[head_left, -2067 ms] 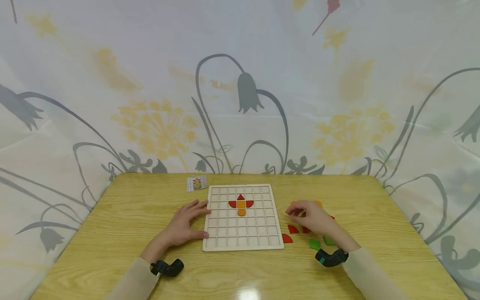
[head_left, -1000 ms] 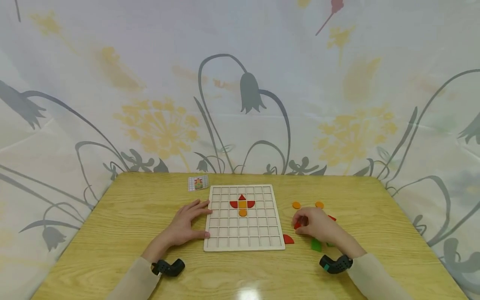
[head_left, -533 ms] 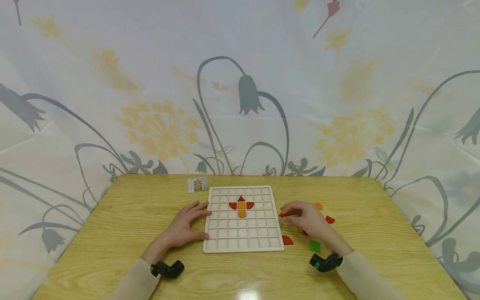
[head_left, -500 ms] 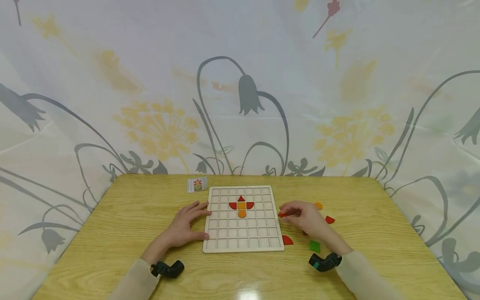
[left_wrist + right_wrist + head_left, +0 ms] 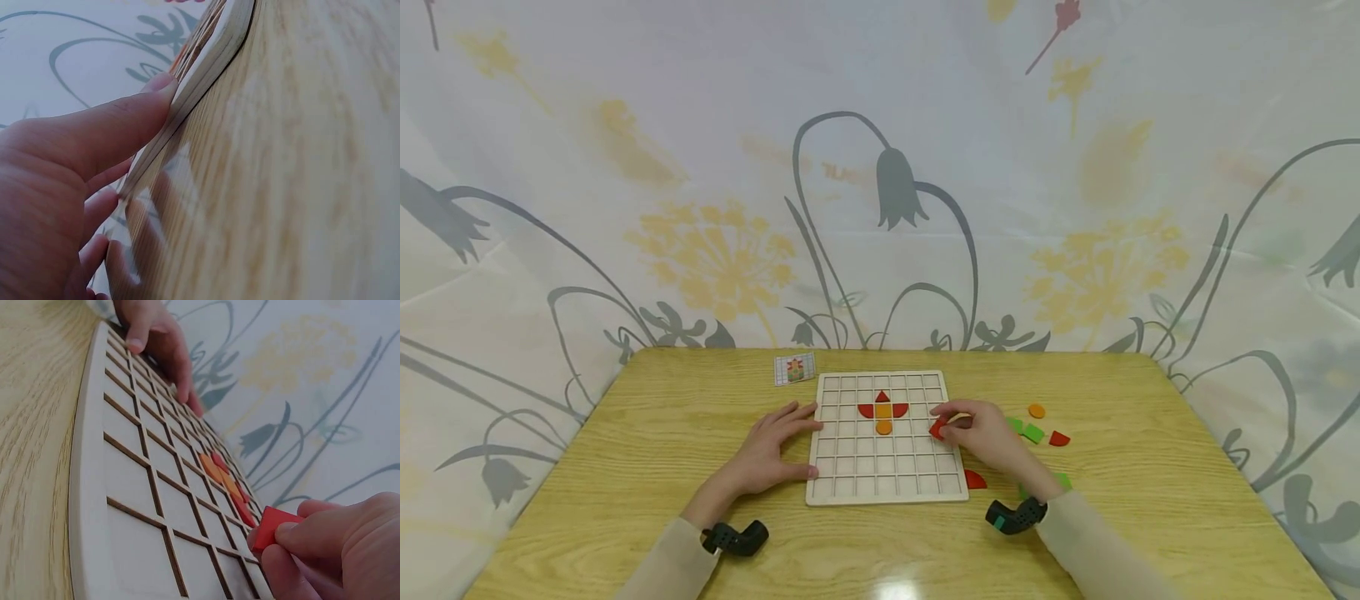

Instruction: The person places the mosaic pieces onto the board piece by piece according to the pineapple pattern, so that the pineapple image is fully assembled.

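Note:
In the head view a pale wooden grid board [image 5: 848, 467] lies on the table. Its upper middle cells hold a red triangle [image 5: 882, 397], an orange square [image 5: 883, 411], two red quarter-circles and an orange disc [image 5: 883, 427]. My left hand [image 5: 769, 452], fingers spread, touches the board's left edge; the left wrist view shows the thumb [image 5: 134, 112] against the rim. My right hand [image 5: 985, 433] pinches a red quarter-circle tile [image 5: 937, 429] between thumb and fingers above the board's right columns. The right wrist view shows this red tile [image 5: 273, 526] tilted over the grid, its far part covered by fingers.
A small pattern card [image 5: 795, 369] lies behind the board's left corner. Right of the board are green squares [image 5: 1033, 433], an orange disc [image 5: 1037, 411], a red quarter-circle [image 5: 1059, 438] and another red one [image 5: 975, 479] by the board's corner. My right forearm partly covers other tiles.
My right hand has picked a red quarter-circle tile from the loose ones and carried it left over the board. Green tiles behind the hand have come into view. The left hand stays put.

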### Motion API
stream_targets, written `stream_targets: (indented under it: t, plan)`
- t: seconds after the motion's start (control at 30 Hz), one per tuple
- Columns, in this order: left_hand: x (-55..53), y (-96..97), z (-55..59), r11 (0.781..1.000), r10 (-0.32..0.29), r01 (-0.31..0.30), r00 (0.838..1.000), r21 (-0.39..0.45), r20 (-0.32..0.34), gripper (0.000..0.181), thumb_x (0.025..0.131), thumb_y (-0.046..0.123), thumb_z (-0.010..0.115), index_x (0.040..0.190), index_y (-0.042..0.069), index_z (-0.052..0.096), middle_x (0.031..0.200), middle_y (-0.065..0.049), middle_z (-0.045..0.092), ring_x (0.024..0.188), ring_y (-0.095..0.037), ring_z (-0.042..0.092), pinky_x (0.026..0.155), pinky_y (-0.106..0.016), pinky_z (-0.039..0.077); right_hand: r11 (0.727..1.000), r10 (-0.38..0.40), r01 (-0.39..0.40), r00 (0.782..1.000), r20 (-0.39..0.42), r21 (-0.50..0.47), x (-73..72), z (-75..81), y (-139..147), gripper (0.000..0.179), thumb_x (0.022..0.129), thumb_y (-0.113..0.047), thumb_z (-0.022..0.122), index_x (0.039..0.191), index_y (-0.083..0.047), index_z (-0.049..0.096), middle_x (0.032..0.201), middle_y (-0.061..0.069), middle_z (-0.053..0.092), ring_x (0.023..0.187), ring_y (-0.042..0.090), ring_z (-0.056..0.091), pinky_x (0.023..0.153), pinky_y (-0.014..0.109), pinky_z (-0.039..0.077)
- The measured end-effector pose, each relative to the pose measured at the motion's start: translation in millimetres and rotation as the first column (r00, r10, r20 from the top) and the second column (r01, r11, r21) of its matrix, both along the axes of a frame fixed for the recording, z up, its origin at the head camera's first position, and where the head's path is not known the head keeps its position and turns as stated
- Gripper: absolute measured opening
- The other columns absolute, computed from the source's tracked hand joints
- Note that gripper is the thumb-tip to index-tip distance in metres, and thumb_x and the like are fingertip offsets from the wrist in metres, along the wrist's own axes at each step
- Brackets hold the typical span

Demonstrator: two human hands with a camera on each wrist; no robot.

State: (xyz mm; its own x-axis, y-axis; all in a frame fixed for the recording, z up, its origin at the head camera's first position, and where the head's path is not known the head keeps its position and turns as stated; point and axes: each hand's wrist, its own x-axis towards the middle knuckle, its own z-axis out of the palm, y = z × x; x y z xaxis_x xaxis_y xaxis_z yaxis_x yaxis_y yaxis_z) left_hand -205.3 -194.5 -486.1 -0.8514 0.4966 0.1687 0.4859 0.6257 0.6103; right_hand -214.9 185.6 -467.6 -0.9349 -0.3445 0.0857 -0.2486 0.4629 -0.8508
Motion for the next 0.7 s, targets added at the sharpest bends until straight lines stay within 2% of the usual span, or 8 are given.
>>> stream_targets:
  t: [0.2, 0.33, 0.5, 0.7]
  plan:
    - [-0.1, -0.7, -0.9, 1.000, -0.002, 0.002, 1.000, -0.001, -0.003, 0.062, 0.081, 0.042, 0.080, 0.135, 0.016, 0.063, 0.156, -0.008, 0.040, 0.147, -0.040, 0.022, 0.110, -0.069, 0.013, 0.997, -0.074, 0.074, 0.997, -0.007, -0.006, -6.8, -2.9, -21.3, 0.006, 0.091, -0.012, 0.073, 0.097, -0.012, 0.075, 0.094, -0.002, 0.072, 0.083, 0.017, 0.066, 0.073, 0.031, 0.052]
    - [-0.6, -1.2, -1.3, 1.000, -0.007, 0.007, 1.000, 0.000, -0.012, 0.061, 0.082, 0.042, 0.080, 0.135, 0.015, 0.063, 0.156, -0.008, 0.039, 0.147, -0.040, 0.022, 0.110, -0.069, 0.014, 0.994, -0.110, 0.111, 0.994, 0.020, -0.012, -11.3, -4.5, -32.8, 0.008, 0.090, -0.018, 0.076, 0.094, -0.011, 0.074, 0.089, -0.005, 0.070, 0.079, 0.017, 0.061, 0.072, 0.031, 0.050]
    - [-0.8, -1.4, -0.3, 1.000, -0.009, 0.009, 1.000, 0.002, -0.013, 0.061, 0.082, 0.041, 0.080, 0.135, 0.015, 0.063, 0.156, -0.008, 0.039, 0.147, -0.040, 0.022, 0.109, -0.069, 0.014, 0.994, -0.098, 0.098, 0.995, 0.011, -0.041, -16.0, -5.8, -42.1, 0.014, 0.089, -0.020, 0.077, 0.093, -0.007, 0.074, 0.088, -0.004, 0.071, 0.078, 0.017, 0.062, 0.073, 0.032, 0.051]
    - [-1.0, -1.3, -0.9, 1.000, -0.004, 0.004, 1.000, -0.003, -0.001, 0.062, 0.082, 0.042, 0.080, 0.136, 0.016, 0.062, 0.157, -0.006, 0.039, 0.147, -0.038, 0.021, 0.110, -0.070, 0.013, 0.997, -0.078, 0.077, 0.997, -0.021, -0.028, -19.4, -9.0, -45.9, 0.007, 0.091, -0.017, 0.075, 0.094, -0.011, 0.076, 0.089, -0.006, 0.071, 0.078, 0.015, 0.062, 0.073, 0.031, 0.052]
